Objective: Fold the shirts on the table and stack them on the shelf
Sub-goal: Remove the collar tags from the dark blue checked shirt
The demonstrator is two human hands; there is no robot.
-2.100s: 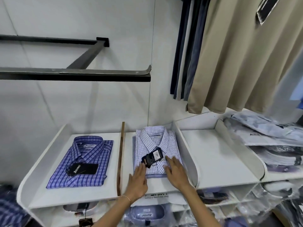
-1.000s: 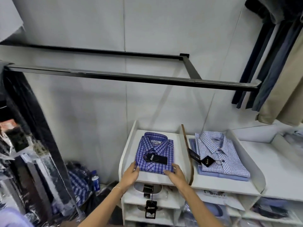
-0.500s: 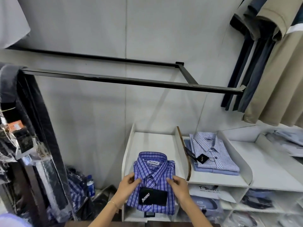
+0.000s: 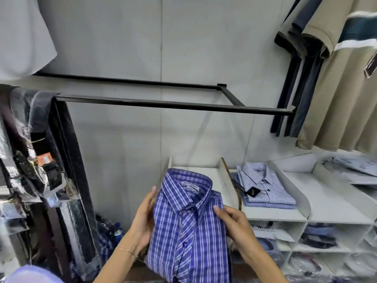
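A folded dark blue plaid shirt (image 4: 189, 225) is held up in front of me, collar at the top, clear of the shelf. My left hand (image 4: 143, 219) holds its left edge, fingers behind the fabric. My right hand (image 4: 234, 223) grips its right edge, thumb on the front. The leftmost compartment of the white shelf (image 4: 206, 170) lies behind the shirt. In the compartment to its right sits a folded light blue checked shirt (image 4: 265, 184) with a black tag, on top of another folded shirt.
A black metal rail (image 4: 163, 104) juts from the wall above the shelf. Plastic-wrapped dark garments (image 4: 40, 160) hang at the left; beige and dark clothes (image 4: 336, 88) hang at the upper right. Bagged shirts (image 4: 318, 240) fill the cubbies below the shelf.
Both hands left the light checked shirt, moved to the blue plaid shirt in the left compartment, and lifted it off the shelf towards me.
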